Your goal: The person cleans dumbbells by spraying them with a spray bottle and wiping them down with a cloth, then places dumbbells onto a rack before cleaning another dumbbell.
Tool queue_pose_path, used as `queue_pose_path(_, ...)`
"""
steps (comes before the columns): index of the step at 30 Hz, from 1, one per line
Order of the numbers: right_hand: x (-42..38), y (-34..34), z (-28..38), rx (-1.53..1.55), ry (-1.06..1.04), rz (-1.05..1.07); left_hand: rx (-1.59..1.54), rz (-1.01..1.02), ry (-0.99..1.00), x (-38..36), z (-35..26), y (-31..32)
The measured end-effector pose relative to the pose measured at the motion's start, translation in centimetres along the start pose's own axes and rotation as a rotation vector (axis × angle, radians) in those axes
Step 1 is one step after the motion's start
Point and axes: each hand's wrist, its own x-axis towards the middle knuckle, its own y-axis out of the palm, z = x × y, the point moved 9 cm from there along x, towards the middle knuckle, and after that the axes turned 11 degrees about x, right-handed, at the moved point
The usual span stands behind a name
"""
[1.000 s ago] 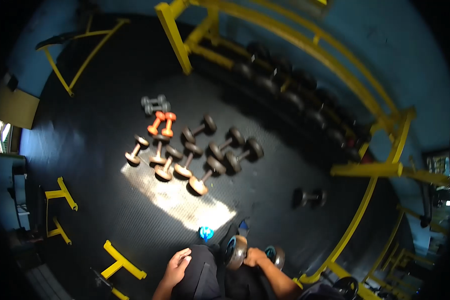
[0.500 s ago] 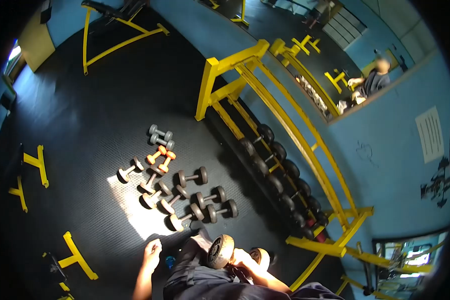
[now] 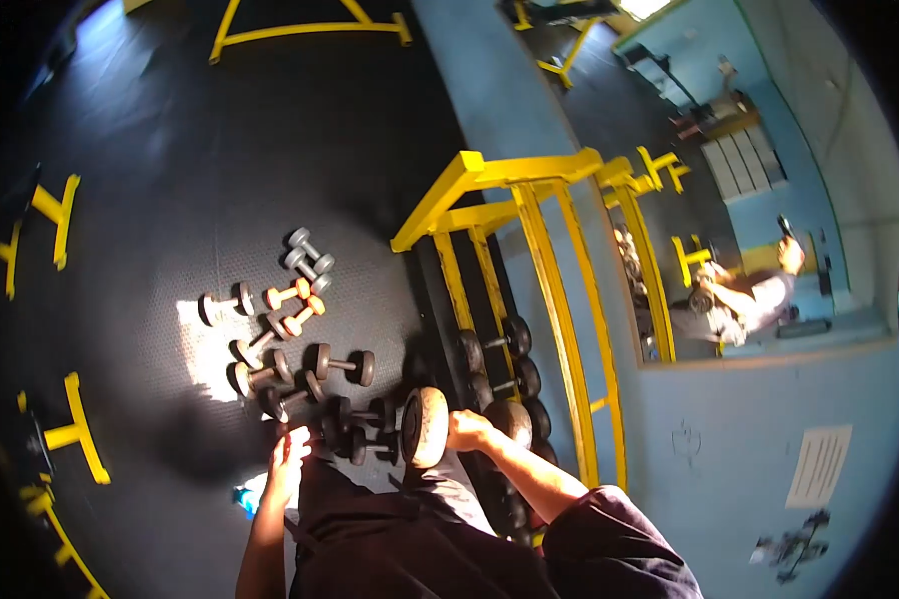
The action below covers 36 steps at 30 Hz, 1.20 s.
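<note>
My right hand [image 3: 468, 430] is wrapped round the handle of a large worn dumbbell [image 3: 426, 427], held above my right thigh close to the rack. Both round heads of it show, one on each side of the fist. Over my left thigh, my left hand [image 3: 291, 451] is raised with its fingers apart and holds nothing. Beyond my hands several dumbbells lie on the floor: black ones [image 3: 346, 365], an orange pair [image 3: 303, 314] and a grey pair [image 3: 309, 262].
A yellow rack [image 3: 554, 319] with several black dumbbells stands along the blue wall at the right. Above it a mirror [image 3: 669, 240] reflects a person. Yellow bench legs [image 3: 75, 429] stand at the left. A blue item [image 3: 247, 499] lies beside my left forearm.
The view has turned. My right hand has lifted the large dumbbell from my lap towards the rack and the floor dumbbells. My left hand has opened its fingers.
</note>
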Motion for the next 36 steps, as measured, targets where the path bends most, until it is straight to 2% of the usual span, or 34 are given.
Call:
queue_pose_path(1, 1.0, -3.0, 0.4, 0.005, 0.046, -0.055, 0.031, -0.006, -0.004, 1.0, -0.7, 1.5)
queue_pose_path(2, 4.3, -2.8, -1.7, -0.215, -0.189, -0.173, 0.044, -0.027, -0.007, 1.9, -1.9, 3.2)
queue_pose_path(4, 9.5, -5.8, -5.1, -0.143, 0.062, 0.014, 0.095, -0.078, -0.003, 5.0, -3.4, 6.4)
queue_pose_path(5, 13.2, -5.7, -7.6, -0.195, 0.019, 0.107, 0.086, -0.139, 0.04, 7.4, -1.7, 7.6)
queue_pose_path(6, 15.2, -7.6, -8.3, -0.232, 0.074, 0.167, -0.115, -0.183, -0.085, 7.9, -2.8, 9.3)
queue_pose_path(9, 22.4, -8.8, -13.4, -0.381, 0.205, 0.317, -0.043, -0.215, -0.261, 10.5, -3.3, 13.8)
queue_pose_path(11, 26.5, -11.2, -15.3, -0.342, 0.167, 0.272, -0.077, -0.19, -0.232, 11.6, -2.9, 16.7)
queue_pose_path(16, 34.2, -12.5, -24.8, -0.425, 0.196, 0.437, -0.05, -0.121, -0.439, 13.6, 0.9, 21.4)
queue_pose_path(18, 34.5, -17.0, -25.5, -0.409, 0.31, 0.332, -0.053, -0.135, -0.488, 14.5, 1.0, 22.5)
queue_pose_path(19, 35.0, -17.5, -26.7, -0.411, 0.318, 0.345, -0.076, -0.148, -0.517, 14.9, 1.7, 23.1)
queue_pose_path(21, 37.1, -18.2, -28.8, -0.462, 0.227, 0.32, -0.074, -0.118, -0.525, 15.8, 2.7, 24.2)
queue_pose_path(22, 38.5, -17.8, -31.3, -0.458, 0.227, 0.329, -0.071, -0.092, -0.525, 16.2, 3.1, 24.7)
queue_pose_path(24, 42.5, -15.1, -37.8, -0.461, 0.081, 0.257, -0.087, -0.087, -0.543, 17.0, 3.4, 25.4)
queue_pose_path(26, 42.7, -14.4, -39.0, -0.418, 0.108, 0.353, -0.103, -0.078, -0.558, 17.6, 3.8, 25.9)
queue_pose_path(29, 42.2, -17.3, -36.8, -0.411, 0.117, 0.135, -0.156, -0.091, -0.597, 18.2, 4.3, 26.5)
queue_pose_path(31, 42.9, -16.5, -36.8, -0.411, 0.194, 0.262, -0.125, -0.131, -0.6, 18.8, 3.4, 26.3)
queue_pose_path(32, 42.9, -16.6, -35.9, -0.402, 0.192, 0.263, -0.115, -0.132, -0.602, 18.9, 3.5, 26.1)
queue_pose_path(34, 42.4, -17.7, -34.7, -0.381, 0.335, 0.257, -0.112, -0.124, -0.556, 19.3, 3.4, 26.0)
queue_pose_path(36, 42.8, -17.1, -34.6, -0.4, 0.33, 0.302, -0.084, -0.131, -0.589, 19.6, 2.4, 26.0)
